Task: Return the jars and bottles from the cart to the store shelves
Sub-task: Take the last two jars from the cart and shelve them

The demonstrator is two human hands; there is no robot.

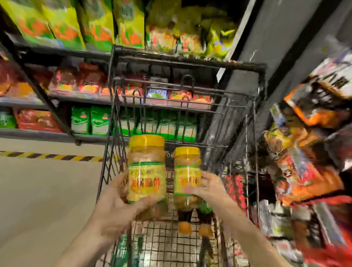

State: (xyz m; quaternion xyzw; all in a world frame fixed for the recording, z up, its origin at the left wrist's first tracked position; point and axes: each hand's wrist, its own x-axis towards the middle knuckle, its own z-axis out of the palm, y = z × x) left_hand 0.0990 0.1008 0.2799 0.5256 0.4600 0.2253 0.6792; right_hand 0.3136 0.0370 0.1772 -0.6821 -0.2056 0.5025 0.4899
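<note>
I hold two clear jars with yellow lids and yellow labels upright above the black wire cart (187, 64). My left hand (115, 206) grips the nearer, larger-looking jar (147, 168) from below and behind. My right hand (208, 189) grips the second jar (187, 175) round its lower half. Down in the cart's basket lie two dark bottles with orange caps (186, 222), partly hidden behind the jars. The picture is blurred by motion.
Shelves (49, 96) of green, yellow and red packets fill the left and far side. A rack of orange and black snack bags (313, 162) crowds the right. Bare floor with a yellow-black hazard stripe (44, 155) lies to the left of the cart.
</note>
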